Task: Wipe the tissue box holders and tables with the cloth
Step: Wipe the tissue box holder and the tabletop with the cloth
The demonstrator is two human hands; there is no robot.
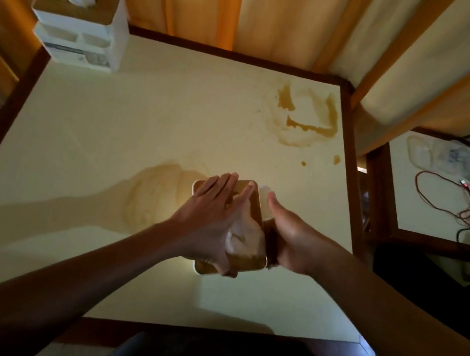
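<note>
wood-topped tissue box holder [256, 212] sits near the table's [76, 151] front edge, right of centre. your left hand [210, 223] lies flat on its lid, fingers straight, pressing a pale cloth [243, 238]. your right hand [288, 239] grips the holder's right side, thumb up. brown spill stains [302, 120] mark the far right corner. a second holder [81, 28] with tissue stands at the far left corner.

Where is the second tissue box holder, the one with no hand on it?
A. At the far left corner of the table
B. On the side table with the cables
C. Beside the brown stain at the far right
A: the white holder, with a tissue sticking up, stands at the table's far left corner.
</note>
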